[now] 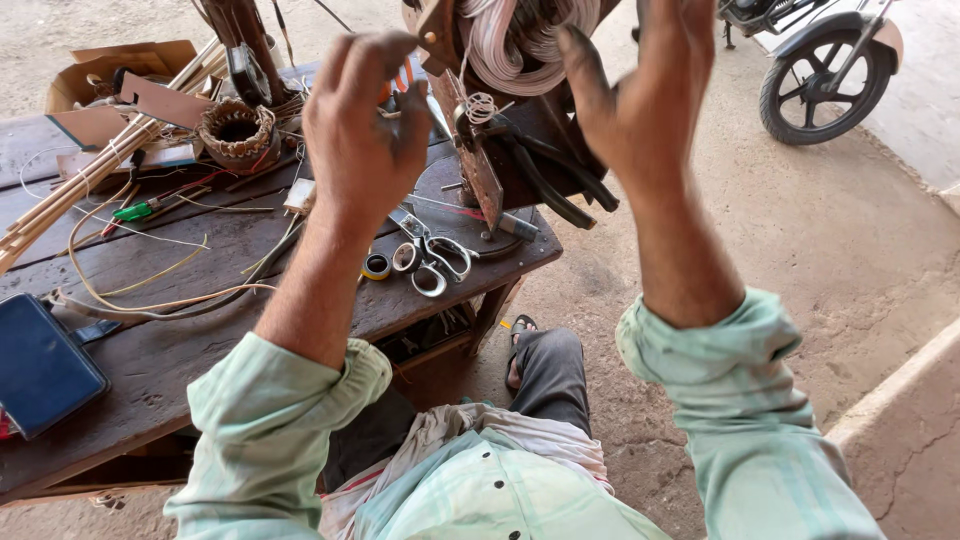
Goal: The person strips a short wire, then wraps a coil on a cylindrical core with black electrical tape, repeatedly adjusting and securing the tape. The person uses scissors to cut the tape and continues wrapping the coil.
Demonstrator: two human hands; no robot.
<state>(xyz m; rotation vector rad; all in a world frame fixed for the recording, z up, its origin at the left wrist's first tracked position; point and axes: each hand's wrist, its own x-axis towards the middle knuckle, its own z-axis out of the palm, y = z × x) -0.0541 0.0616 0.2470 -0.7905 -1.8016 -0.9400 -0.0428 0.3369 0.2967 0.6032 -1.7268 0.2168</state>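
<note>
A coil of pale wire point(520, 45) hangs looped on a dark winding stand point(480, 150) at the far edge of the bench point(200, 340), and both raised hands flank it. The left hand point(365, 130) is curled, its fingers bent inward close to the stand's metal arm and to a small spool of thin wire point(481, 106); whether it pinches a strand cannot be told from this view. The right hand point(640, 90) is spread, palm turned inward and fingers pointing up, dark with grime, holding nothing and just beside the coil. Both forearms come out of rolled pale green sleeves point(270, 410). On the bench below the stand lie a pair of scissors point(435, 255) and, just beside them, two small rolls of tape point(390, 262). Farther left sit a round wound stator point(238, 130), a green-handled screwdriver point(135, 211), a bundle of thin pale sticks point(110, 160) lying slantwise, and loose yellowish wires point(130, 280) trailing across the dark planks. A blue flat case point(40, 365) rests at the near left corner, and an open cardboard box point(120, 65) stands at the far left. Beyond the bench, on the sandy ground, a motorcycle's wheel point(825, 85) shows at the upper right.
</note>
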